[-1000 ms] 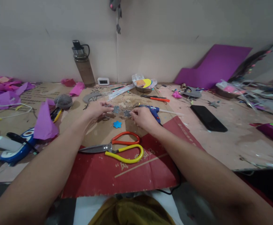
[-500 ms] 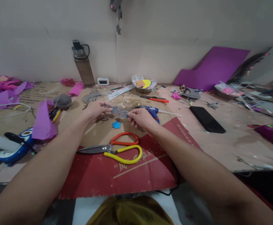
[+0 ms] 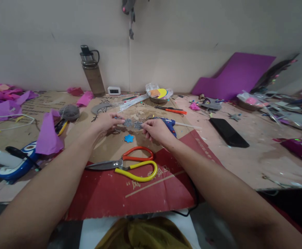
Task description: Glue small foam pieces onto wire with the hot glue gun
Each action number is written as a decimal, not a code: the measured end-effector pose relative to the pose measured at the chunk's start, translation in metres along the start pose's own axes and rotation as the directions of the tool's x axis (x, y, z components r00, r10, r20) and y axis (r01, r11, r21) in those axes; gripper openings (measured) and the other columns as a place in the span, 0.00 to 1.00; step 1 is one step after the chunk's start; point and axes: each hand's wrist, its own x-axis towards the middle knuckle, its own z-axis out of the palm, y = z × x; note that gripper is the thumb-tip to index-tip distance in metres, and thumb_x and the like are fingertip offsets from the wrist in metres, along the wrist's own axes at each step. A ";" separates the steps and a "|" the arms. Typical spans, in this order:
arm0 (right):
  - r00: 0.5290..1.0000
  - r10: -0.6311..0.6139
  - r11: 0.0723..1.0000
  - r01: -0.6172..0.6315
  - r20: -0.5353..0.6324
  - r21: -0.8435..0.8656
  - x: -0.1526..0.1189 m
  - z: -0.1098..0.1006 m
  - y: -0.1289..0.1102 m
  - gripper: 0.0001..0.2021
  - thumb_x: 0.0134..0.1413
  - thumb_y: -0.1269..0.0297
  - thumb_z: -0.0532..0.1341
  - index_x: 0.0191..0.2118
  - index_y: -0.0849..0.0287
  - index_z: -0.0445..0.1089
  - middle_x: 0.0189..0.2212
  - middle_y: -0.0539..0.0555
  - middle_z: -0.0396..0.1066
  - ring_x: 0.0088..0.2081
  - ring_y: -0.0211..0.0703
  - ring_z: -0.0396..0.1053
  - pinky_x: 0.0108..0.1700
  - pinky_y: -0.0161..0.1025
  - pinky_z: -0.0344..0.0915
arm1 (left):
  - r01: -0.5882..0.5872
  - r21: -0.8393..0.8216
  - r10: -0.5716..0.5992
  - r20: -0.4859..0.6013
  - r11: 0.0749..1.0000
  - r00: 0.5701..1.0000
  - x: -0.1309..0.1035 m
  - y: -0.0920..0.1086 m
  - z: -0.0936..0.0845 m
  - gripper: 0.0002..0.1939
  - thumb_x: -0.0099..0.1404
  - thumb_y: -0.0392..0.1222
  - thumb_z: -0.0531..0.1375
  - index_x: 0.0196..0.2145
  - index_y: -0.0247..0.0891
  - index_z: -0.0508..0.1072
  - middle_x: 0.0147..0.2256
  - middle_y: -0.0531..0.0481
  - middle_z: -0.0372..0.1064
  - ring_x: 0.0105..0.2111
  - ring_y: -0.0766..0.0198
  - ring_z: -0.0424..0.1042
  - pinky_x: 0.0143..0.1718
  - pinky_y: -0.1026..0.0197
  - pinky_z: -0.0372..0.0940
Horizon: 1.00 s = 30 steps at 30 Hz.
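Over the cardboard, my left hand (image 3: pixel 111 123) pinches a small grey-blue lacy piece (image 3: pixel 127 122), shaped somewhat like a snowflake. A similar lacy piece (image 3: pixel 138 125) is between the fingertips of my right hand (image 3: pixel 154 129). The two pieces are held side by side; whether they are joined is too small to tell. Just below them lies a blue flower-shaped cutout (image 3: pixel 129 138). Nearer to me rest large scissors (image 3: pixel 120 164) with one red and one yellow handle. A blue glue gun (image 3: pixel 169 125) lies behind my right hand, partly hidden, with a pale glue stick in its back.
Red cardboard (image 3: pixel 161 199) covers the table's front edge. To the right are a black phone (image 3: pixel 229 132) and a purple sheet (image 3: pixel 236 76) against the wall. A bottle (image 3: pixel 91 72), a bowl (image 3: pixel 158 100), grey yarn (image 3: pixel 69 112) and orange-handled scissors (image 3: pixel 175 110) stand or lie farther back.
The lacy pieces have shifted very slightly between my fingertips. Both hands stay almost where they were, and the things on the table have not moved.
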 end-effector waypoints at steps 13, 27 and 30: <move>0.925 -0.352 0.746 0.368 0.141 -0.555 -0.003 -0.025 -0.006 0.06 0.52 0.71 0.62 0.35 0.61 0.78 0.31 0.53 0.78 0.31 0.37 0.71 0.34 0.31 0.61 | 0.018 -0.015 -0.018 -0.017 1.000 1.000 -0.002 0.002 0.001 0.10 0.50 0.33 0.68 0.32 0.33 0.74 0.14 0.58 0.57 0.11 0.77 0.47 0.15 0.69 0.37; 0.935 -0.301 0.630 0.342 0.186 -0.698 -0.004 -0.007 -0.003 0.12 0.55 0.67 0.63 0.45 0.61 0.76 0.42 0.59 0.75 0.43 0.43 0.71 0.45 0.34 0.62 | 0.049 0.096 -0.041 -0.083 0.994 0.996 -0.006 0.008 0.003 0.08 0.50 0.33 0.68 0.30 0.33 0.75 0.16 0.54 0.64 0.11 0.76 0.50 0.15 0.69 0.41; 0.942 -0.297 0.617 0.315 0.157 -0.721 -0.005 0.000 -0.001 0.11 0.59 0.63 0.59 0.41 0.62 0.76 0.42 0.61 0.74 0.45 0.45 0.71 0.46 0.35 0.62 | 0.059 0.138 -0.046 -0.098 0.989 0.994 -0.003 0.003 -0.002 0.09 0.49 0.34 0.69 0.29 0.33 0.75 0.16 0.53 0.65 0.11 0.75 0.51 0.15 0.68 0.42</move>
